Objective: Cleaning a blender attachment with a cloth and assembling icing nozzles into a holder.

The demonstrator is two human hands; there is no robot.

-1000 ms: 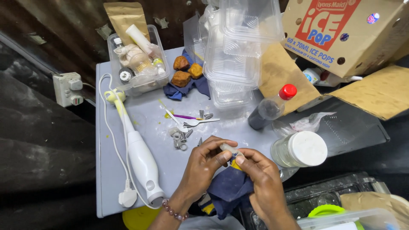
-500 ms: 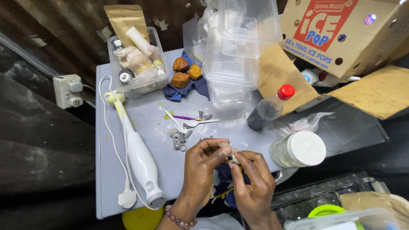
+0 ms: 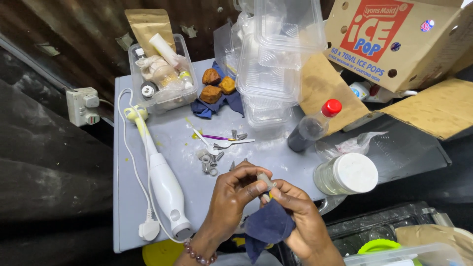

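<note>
Left hand [image 3: 235, 189] closed in a pinch on a small grey nozzle [image 3: 266, 180], fingertips at its upper end, raised above the counter [image 3: 125, 207] near its front edge. Right hand [image 3: 298, 216] closed as well: thumb and forefinger meet the nozzle's lower end while the remaining fingers bunch a dark blue cloth [image 3: 268, 226] beneath it, a grip that would suit wiping the piece. More small metal pieces [image 3: 209, 161] lie just beyond the hands, beside a white plastic spoon [image 3: 231, 143]. A white hand blender [image 3: 165, 189] lies lengthwise to the left, its cord looped toward the left edge. A white-lidded jar [image 3: 347, 175] stands close on the right. Open room remains only between blender and hands; stacked clear containers [image 3: 268, 74] crowd the far side
</note>
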